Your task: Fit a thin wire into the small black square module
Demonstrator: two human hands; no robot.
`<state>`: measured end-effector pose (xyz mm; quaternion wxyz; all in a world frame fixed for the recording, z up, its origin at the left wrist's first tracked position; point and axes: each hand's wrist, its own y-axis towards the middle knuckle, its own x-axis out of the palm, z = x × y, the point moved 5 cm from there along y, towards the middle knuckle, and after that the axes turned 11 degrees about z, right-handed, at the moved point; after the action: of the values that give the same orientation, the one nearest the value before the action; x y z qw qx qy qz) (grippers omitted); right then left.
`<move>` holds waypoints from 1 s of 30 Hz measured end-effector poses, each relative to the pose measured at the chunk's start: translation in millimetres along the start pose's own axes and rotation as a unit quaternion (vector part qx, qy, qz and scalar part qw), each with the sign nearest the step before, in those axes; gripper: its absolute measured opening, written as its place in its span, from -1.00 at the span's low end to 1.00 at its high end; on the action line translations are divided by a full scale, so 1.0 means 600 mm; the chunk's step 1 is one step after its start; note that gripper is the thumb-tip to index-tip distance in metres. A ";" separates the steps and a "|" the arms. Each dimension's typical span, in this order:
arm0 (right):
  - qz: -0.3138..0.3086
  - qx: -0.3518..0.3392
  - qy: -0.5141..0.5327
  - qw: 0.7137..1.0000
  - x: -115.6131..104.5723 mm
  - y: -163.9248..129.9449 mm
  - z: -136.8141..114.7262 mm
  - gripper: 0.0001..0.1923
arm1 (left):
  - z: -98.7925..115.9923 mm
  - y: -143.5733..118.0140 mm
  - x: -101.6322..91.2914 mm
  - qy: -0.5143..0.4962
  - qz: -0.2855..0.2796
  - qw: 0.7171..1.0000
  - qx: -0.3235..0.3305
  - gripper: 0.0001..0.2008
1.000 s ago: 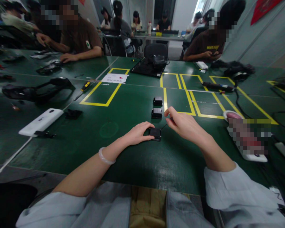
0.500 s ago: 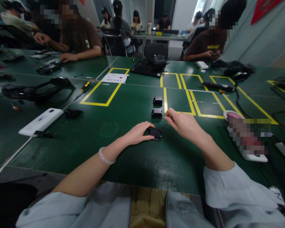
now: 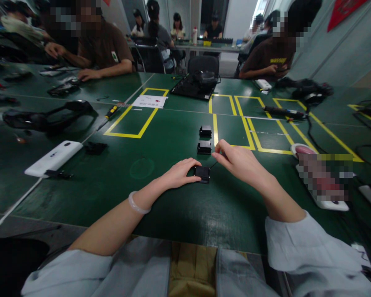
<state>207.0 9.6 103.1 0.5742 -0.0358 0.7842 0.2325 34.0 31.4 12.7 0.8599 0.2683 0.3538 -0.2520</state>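
Note:
A small black block (image 3: 203, 173) lies on the green table (image 3: 160, 194) in front of me. My left hand (image 3: 179, 174) grips its left side with thumb and fingers. My right hand (image 3: 238, 161) hovers just right of it, pinching a thin dark tool whose tip (image 3: 213, 165) points down at the block's top right corner. Two more black blocks (image 3: 204, 147) (image 3: 205, 131) sit in a row farther back.
Yellow tape rectangles (image 3: 136, 117) mark the table. A white device (image 3: 53, 158), a black headset (image 3: 46, 117) and a screwdriver (image 3: 110, 112) lie at left. A white and pink object (image 3: 303, 150) and cables lie at right. Other people sit at the far side.
My right hand has shifted slightly, lowering then lifting a little while keeping the tool tip at the block. The left hand and the block have stayed put.

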 end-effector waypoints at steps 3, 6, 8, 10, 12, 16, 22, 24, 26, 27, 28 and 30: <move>-0.001 -0.001 -0.026 1.000 0.002 0.001 0.003 -0.76 | 0.000 0.000 0.000 0.005 -0.003 1.000 -0.002 -0.61; -0.004 -0.009 -0.015 1.000 0.001 0.001 0.003 -0.79 | 0.000 0.000 0.000 0.007 -0.008 1.000 -0.004 -0.62; -0.002 -0.012 0.002 1.000 -0.001 0.000 0.001 -0.81 | 0.000 0.000 -0.001 0.006 -0.009 1.000 -0.005 -0.62; 0.003 -0.011 0.012 1.000 -0.003 -0.001 0.000 -0.80 | 0.000 0.000 -0.001 0.004 -0.007 1.000 -0.008 -0.62; 0.009 -0.007 0.015 1.000 -0.003 -0.001 0.000 -0.80 | -0.001 -0.001 0.000 0.003 -0.006 1.000 -0.009 -0.61; 0.013 -0.001 0.005 1.000 0.001 0.001 0.002 -0.78 | -0.001 0.000 0.001 0.001 -0.005 1.000 -0.007 -0.61; 0.006 -0.002 -0.014 1.000 0.004 0.002 0.005 -0.79 | 0.002 0.000 0.000 0.003 -0.008 1.000 -0.010 -0.61; 0.007 -0.005 -0.002 1.000 0.002 0.001 0.004 -0.80 | 0.002 -0.001 -0.001 0.003 -0.005 1.000 -0.007 -0.61; 0.010 -0.007 0.005 1.000 0.001 0.000 0.002 -0.80 | 0.001 -0.001 0.000 0.005 -0.004 1.000 -0.004 -0.61; 0.012 -0.007 0.008 1.000 0.000 0.000 0.002 -0.80 | 0.000 -0.001 0.000 0.005 -0.005 1.000 -0.004 -0.61; 0.014 -0.008 0.009 1.000 0.000 0.000 0.001 -0.80 | -0.001 -0.001 0.001 0.006 -0.005 1.000 -0.003 -0.61; 0.016 -0.005 0.007 1.000 0.001 0.000 0.001 -0.81 | -0.002 -0.001 0.002 0.007 -0.007 1.000 -0.003 -0.61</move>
<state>207.6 9.8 102.5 0.5646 -0.0273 0.7876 0.2454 33.8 31.6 10.8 0.8564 0.2654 0.3623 -0.2548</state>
